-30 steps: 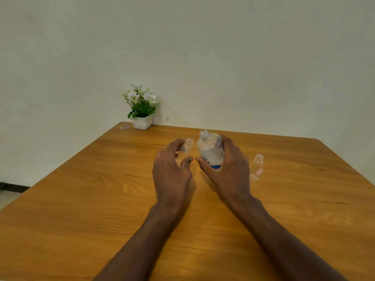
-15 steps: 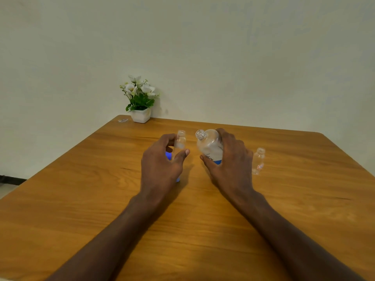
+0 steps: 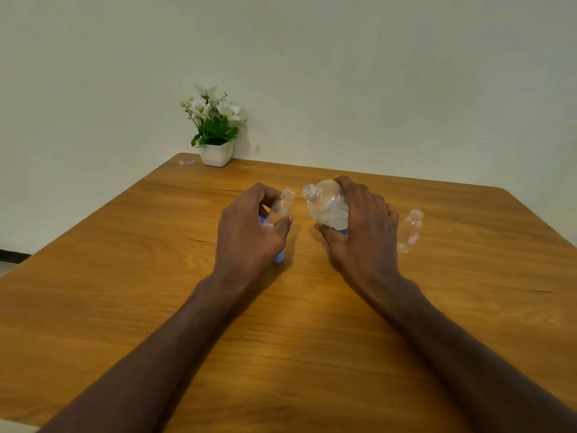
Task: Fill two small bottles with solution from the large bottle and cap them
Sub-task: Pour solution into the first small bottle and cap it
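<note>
Left hand (image 3: pixel 249 232) pinching one small bottle (image 3: pixel 282 207), right hand (image 3: pixel 363 229) wrapped round the one large bottle (image 3: pixel 327 204), uncapped, tipped toward it, second small bottle (image 3: pixel 410 229) upright on table (image 3: pixel 125 276) just right, one blue cap (image 3: pixel 278 256) beneath left hand

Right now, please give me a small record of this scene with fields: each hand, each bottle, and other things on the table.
left hand: holds a small bottle, uncapped and tilted toward the large bottle
right hand: grips the large bottle, uncapped, neck tilted toward the small bottle
pouring: no liquid stream visible; the two openings are close but apart
second small bottle: stands uncapped on the table, right of the right hand
blue item: partly hidden under the left hand; cannot tell what it is
far corner: potted plant
</note>
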The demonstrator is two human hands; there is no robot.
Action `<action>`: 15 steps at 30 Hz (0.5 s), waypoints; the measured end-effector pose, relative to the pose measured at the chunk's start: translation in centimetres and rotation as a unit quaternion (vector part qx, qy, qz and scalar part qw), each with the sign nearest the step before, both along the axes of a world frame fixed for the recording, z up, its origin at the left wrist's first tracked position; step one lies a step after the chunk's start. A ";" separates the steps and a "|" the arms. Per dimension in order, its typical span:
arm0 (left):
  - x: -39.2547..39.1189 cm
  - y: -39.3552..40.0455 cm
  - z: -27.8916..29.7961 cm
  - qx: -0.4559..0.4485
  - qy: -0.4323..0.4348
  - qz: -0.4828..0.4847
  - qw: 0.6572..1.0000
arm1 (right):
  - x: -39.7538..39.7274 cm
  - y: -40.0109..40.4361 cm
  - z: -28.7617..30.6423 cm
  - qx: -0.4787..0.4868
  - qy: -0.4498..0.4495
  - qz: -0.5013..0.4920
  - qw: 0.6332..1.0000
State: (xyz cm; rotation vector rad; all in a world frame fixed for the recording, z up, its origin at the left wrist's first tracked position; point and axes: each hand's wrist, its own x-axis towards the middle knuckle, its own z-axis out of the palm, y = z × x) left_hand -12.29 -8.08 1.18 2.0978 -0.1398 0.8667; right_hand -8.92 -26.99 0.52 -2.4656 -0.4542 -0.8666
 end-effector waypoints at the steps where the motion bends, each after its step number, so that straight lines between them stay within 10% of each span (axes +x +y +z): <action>1: -0.1 0.0 0.0 0.009 0.001 0.000 1.000 | 0.0 0.0 0.0 -0.002 -0.001 -0.001 1.000; 15: -0.4 -0.4 -0.4 0.050 -0.003 -0.004 0.999 | -0.2 -0.1 0.1 -0.020 -0.037 -0.002 0.999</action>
